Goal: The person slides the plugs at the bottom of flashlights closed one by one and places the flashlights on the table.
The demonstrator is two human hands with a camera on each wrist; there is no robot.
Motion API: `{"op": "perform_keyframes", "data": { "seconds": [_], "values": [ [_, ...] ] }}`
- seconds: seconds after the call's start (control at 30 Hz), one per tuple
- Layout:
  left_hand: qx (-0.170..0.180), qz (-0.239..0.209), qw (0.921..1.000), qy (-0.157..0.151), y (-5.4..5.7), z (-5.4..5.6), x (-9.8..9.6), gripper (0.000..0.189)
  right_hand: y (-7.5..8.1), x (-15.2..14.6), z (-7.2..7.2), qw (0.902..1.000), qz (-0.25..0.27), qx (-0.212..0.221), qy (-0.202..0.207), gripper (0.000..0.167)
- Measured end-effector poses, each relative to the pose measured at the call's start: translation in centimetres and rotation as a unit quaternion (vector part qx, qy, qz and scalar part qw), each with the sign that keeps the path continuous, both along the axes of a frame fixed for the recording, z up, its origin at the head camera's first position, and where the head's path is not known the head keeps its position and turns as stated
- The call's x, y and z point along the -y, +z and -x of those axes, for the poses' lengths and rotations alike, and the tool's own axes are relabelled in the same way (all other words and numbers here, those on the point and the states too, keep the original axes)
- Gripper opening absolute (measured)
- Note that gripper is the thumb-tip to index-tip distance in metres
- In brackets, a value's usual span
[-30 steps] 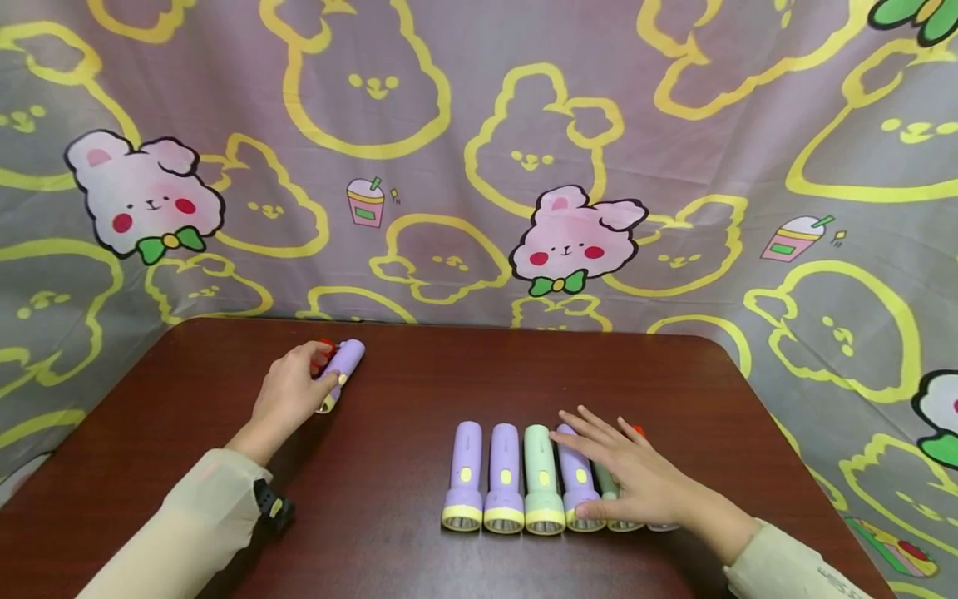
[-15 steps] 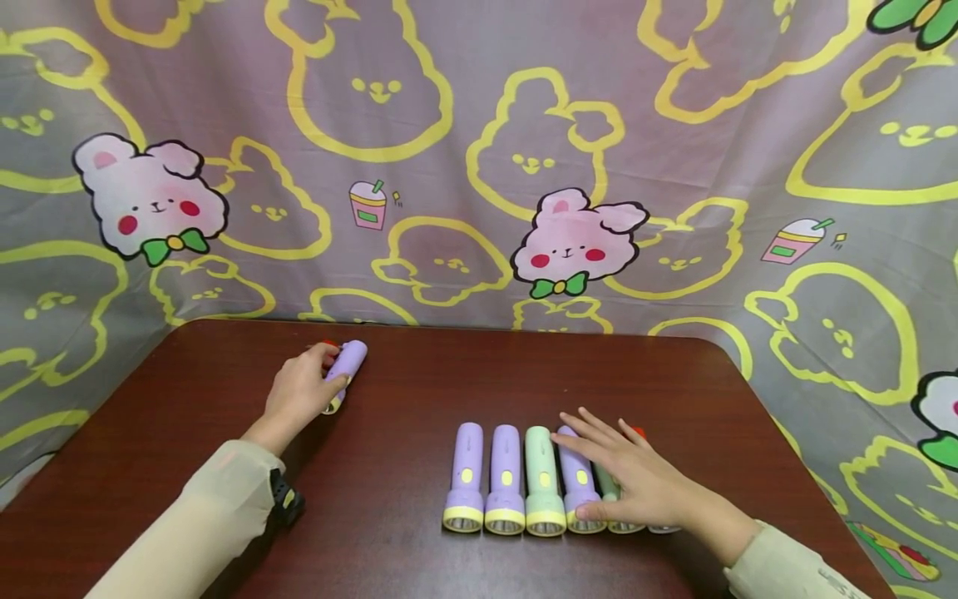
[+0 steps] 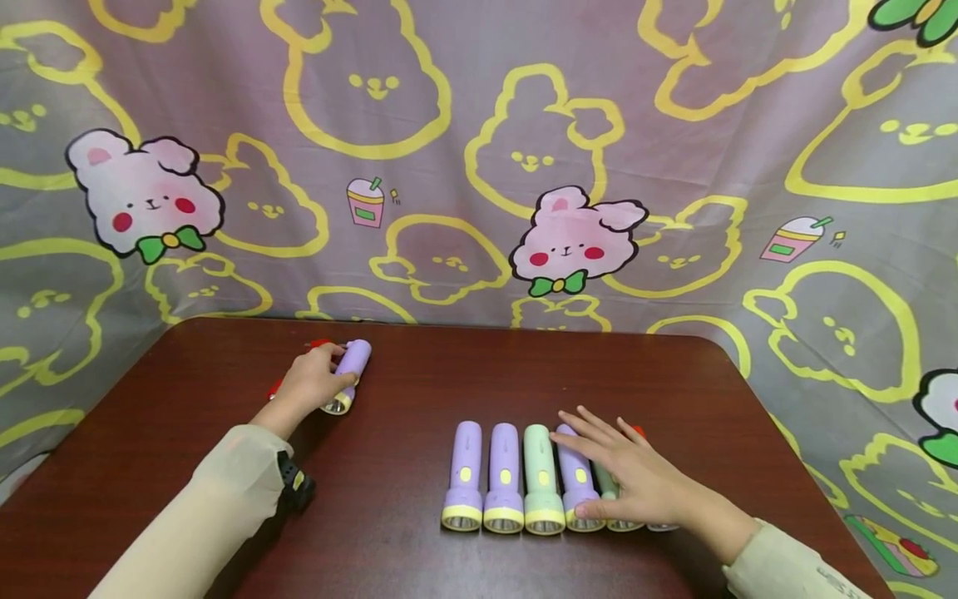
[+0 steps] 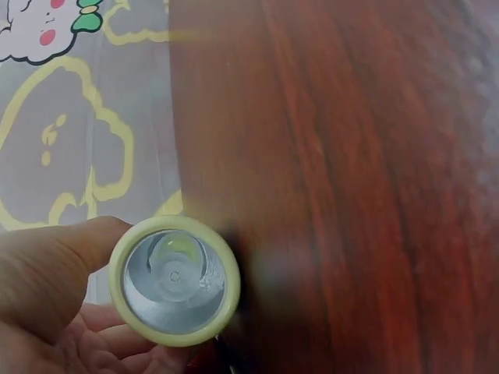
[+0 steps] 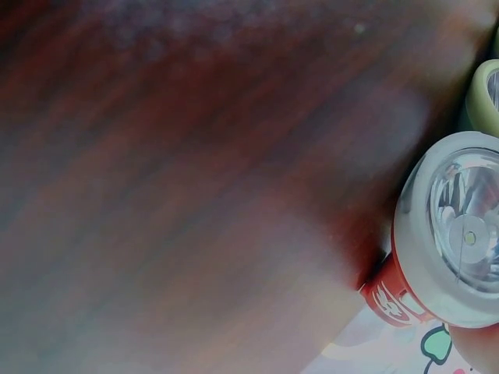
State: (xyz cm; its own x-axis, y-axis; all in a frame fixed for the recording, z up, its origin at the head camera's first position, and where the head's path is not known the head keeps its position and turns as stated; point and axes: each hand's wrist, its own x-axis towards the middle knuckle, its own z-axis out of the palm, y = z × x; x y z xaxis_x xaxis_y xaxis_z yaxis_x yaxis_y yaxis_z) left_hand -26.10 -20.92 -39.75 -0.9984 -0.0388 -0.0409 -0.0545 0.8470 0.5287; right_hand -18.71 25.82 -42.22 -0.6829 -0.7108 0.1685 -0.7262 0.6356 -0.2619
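Note:
At the table's back left, my left hand (image 3: 307, 384) grips a purple flashlight (image 3: 356, 359), thumb on its near side. The left wrist view shows its yellow-rimmed lens end (image 4: 175, 280) facing the camera. Red parts (image 3: 275, 389) of something lying there peek out around this hand, mostly hidden. Fingers spread, my right hand (image 3: 645, 482) lies over the right end of a flashlight row. Under or beside it are a purple flashlight (image 3: 575, 467), a green one (image 3: 607, 484) and a red one (image 5: 391, 292) with a white rim, partly covered.
Two purple flashlights (image 3: 467, 453) and a pale green flashlight (image 3: 538, 456) form the row's left part, lenses toward the near edge. The brown table (image 3: 419, 374) ends at a patterned curtain (image 3: 441, 183) at the back and sides.
My left hand has shifted slightly right with the purple flashlight, and more red shows to the left of the hand. The right hand and the row stay put.

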Motion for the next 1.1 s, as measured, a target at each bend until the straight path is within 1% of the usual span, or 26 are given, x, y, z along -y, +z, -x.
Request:
{"op": "perform_keyframes", "data": {
  "seconds": [0.1, 0.2, 0.43, 0.6, 0.73, 0.9, 1.1],
  "values": [
    [0.013, -0.017, 0.9997, -0.008, 0.2, -0.1, -0.1, 0.061, 0.0, 0.0, 0.0, 1.0000, 0.001, 0.002, 0.000, 0.086],
    [0.014, -0.032, 0.9993, -0.012, 0.2, -0.4, -0.2, 0.061, 0.0, 0.0, 0.0, 1.0000, 0.000, 0.000, 0.001, 0.086],
    [-0.017, -0.058, 0.9979, -0.022, 0.3, -1.1, -0.3, 0.062, 0.1, -0.1, 0.0, 1.0000, 0.000, -0.002, -0.001, 0.086],
    [-0.036, -0.071, 0.9967, -0.015, 0.3, -1.7, -0.7, 0.061, 0.1, -0.1, -0.1, 1.0000, 0.000, -0.004, -0.001, 0.086],
    [-0.042, -0.078, 0.9960, -0.009, 0.7, -2.2, -1.1, 0.061, 0.0, -0.1, 0.0, 1.0000, -0.002, -0.007, 0.000, 0.086],
    [-0.063, -0.095, 0.9934, -0.010, 1.2, -2.9, -1.4, 0.059, -0.1, -0.2, 0.0, 0.9999, 0.000, -0.013, 0.003, 0.087],
    [-0.086, -0.112, 0.9900, -0.002, 1.3, -3.8, -1.6, 0.058, -0.2, -0.2, 0.1, 0.9998, 0.002, -0.018, 0.009, 0.087]
  ]
}}
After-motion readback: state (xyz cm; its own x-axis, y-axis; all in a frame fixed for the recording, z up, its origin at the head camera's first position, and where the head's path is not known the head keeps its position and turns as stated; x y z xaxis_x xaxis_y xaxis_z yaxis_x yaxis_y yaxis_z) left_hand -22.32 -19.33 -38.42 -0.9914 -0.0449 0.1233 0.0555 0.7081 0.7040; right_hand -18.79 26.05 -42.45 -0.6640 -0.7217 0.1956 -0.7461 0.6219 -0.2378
